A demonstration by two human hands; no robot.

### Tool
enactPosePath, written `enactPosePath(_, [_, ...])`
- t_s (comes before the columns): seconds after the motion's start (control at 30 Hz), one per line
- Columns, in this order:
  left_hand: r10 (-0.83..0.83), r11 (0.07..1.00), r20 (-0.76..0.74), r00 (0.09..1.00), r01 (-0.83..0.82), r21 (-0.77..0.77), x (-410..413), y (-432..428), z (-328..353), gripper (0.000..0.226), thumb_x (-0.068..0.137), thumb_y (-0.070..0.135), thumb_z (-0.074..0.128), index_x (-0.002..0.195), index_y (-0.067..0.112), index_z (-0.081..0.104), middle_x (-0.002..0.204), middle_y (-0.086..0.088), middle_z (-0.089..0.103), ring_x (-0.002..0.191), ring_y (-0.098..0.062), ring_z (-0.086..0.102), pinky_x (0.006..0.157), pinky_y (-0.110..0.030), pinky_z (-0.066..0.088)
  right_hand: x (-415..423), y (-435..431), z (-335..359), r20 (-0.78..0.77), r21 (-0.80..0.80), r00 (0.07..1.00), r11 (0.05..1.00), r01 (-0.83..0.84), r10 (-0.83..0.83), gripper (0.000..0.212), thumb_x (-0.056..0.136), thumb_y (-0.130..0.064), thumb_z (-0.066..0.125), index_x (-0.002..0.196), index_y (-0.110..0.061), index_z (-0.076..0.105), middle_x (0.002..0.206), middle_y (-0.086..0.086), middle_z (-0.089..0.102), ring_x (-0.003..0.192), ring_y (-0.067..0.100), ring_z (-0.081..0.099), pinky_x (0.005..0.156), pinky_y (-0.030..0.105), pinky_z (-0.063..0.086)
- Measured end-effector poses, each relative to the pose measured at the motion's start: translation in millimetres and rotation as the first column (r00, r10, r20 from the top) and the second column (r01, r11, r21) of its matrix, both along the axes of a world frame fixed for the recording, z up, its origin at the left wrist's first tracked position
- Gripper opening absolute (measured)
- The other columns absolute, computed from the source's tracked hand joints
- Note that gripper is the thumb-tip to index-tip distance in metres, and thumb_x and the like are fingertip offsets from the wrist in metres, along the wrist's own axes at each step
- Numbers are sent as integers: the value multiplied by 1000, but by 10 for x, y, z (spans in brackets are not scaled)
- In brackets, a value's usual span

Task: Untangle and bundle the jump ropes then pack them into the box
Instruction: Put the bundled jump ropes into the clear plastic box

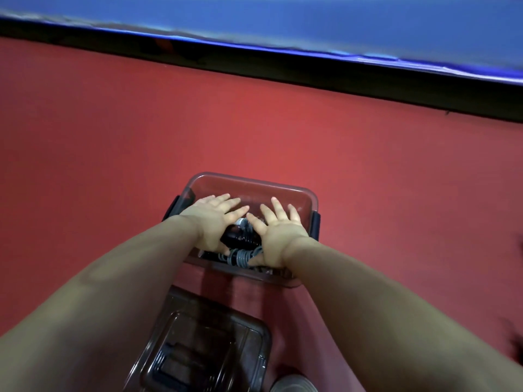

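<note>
As the left hand [210, 219] and right hand [278, 230] press straight-fingered, gripping nothing, on bundled jump ropes [240, 256] in the clear box [249, 181], packing seems nearly finished.

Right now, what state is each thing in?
Box: open, on the floor.
Lid: off, flat on the floor, nearer than the box.
Ropes: coiled, inside the box.
Left hand: fingers straight, resting on the ropes.
Right hand: fingers straight, resting on the ropes.
</note>
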State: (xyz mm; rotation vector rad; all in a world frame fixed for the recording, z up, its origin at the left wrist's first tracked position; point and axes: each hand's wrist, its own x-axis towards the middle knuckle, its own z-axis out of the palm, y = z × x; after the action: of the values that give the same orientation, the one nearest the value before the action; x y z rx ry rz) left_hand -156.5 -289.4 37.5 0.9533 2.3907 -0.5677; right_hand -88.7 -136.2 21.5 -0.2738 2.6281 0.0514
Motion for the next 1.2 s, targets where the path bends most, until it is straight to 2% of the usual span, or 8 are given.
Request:
enactPosePath(0.07, [63, 998, -5, 998, -63, 4, 52, -8, 87, 99, 86, 58, 55, 150, 27, -14, 159, -2, -17, 146, -21, -15, 118, -37, -5, 25, 50, 126, -13, 51, 1000, 999, 17, -16, 94, 85, -69, 41, 149, -27, -13, 157, 7, -17, 139, 32, -28, 113, 55, -12])
enactPosePath(0.27, [197, 953, 26, 980, -198, 231, 292, 199, 501, 93, 89, 59, 49, 151, 25, -12, 160, -2, -15, 147, -21, -11, 120, -39, 2, 303, 382, 566, -72, 28, 984, 986, 165, -162, 84, 90, -65, 34, 148, -29, -16, 156, 4, -21, 140, 31, -27, 113, 54, -11])
enactPosePath(0.57, [88, 916, 43, 995, -98, 389, 1152, 1347, 784, 86, 91, 51, 51, 153, 24, -2, 161, -2, -1, 148, -21, -2, 117, -39, 10, 1328, 1421, 928, -111, -17, 928, 935, 355, -354, 81, 93, -58, 37, 149, -28, -13, 157, 5, -16, 143, 28, -20, 116, 50, -4])
enactPosePath(0.77, [-120, 937, 93, 988, 82, 339, 1846, 2418, 549, 71, 92, 44, 55, 151, 24, 20, 157, 0, 18, 143, -23, 19, 115, -35, 22, 2178, 2325, 868, -47, -53, 874, 875, 481, -483, 78, 94, -50, 45, 151, -25, -1, 159, 5, -3, 146, 26, 2, 114, 44, 14])
enactPosePath(0.93, [-255, 934, 185, 949, 192, 301, 2344, 3225, 212, 56, 91, 37, 58, 142, 26, 39, 144, -2, 40, 132, -26, 39, 108, -37, 34, 2756, 3095, 540, 34, -59, 765, 763, 644, -643, 67, 92, -44, 52, 148, -20, 23, 148, 10, 28, 133, 32, 33, 108, 42, 32])
enactPosePath(1.03, [-197, 945, 246, 949, 116, 307, 2607, 3613, -72, 45, 92, 34, 57, 134, 22, 48, 132, -3, 53, 120, -25, 51, 99, -33, 43, 2966, 3426, 304, 50, -82, 642, 637, 766, -765, 54, 91, -33, 53, 140, -17, 37, 138, 12, 42, 125, 31, 44, 102, 39, 40])
enactPosePath(1.13, [-80, 949, 347, 934, -35, 313, 2816, 3894, -351, 51, 91, 30, 59, 137, 18, 43, 135, -5, 51, 124, -25, 49, 102, -31, 40, 3089, 3635, 58, 69, -93, 495, 488, 868, -866, 43, 90, -24, 51, 130, -10, 45, 130, 15, 50, 118, 33, 51, 93, 36, 42])
enactPosePath(1.2, [-63, 940, 340, 938, -59, 337, 2876, 4029, -470, 64, 89, 26, 61, 145, 19, 30, 144, -7, 38, 130, -28, 42, 107, -35, 36, 3144, 3686, -125, 112, -76, 430, 423, 903, -896, 43, 90, -23, 51, 129, -9, 44, 130, 16, 47, 120, 34, 48, 96, 37, 40])
